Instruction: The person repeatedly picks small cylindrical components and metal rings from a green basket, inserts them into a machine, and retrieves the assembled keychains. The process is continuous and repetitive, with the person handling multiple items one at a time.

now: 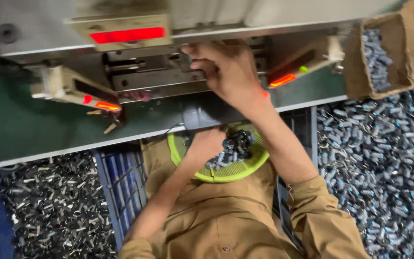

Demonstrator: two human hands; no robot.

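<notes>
Hands working between the parts basket and the press.

The right hand (pixel 228 72) is reaching into the machine's metal fixture (pixel 154 72), fingers curled; its grip cannot be told. The left hand (pixel 206 144) is resting clenched on small metal parts (pixel 233 146) heaped in the green basket (pixel 245 169) on the lap. These parts are looking light, stiff and slippery; pinching one by its sides should suit.

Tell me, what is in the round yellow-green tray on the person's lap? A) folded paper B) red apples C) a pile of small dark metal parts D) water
C: the yellow-green tray holds a heap of small dark metal parts, and the left hand rests at its edge while the right hand reaches up into the machine.
</notes>
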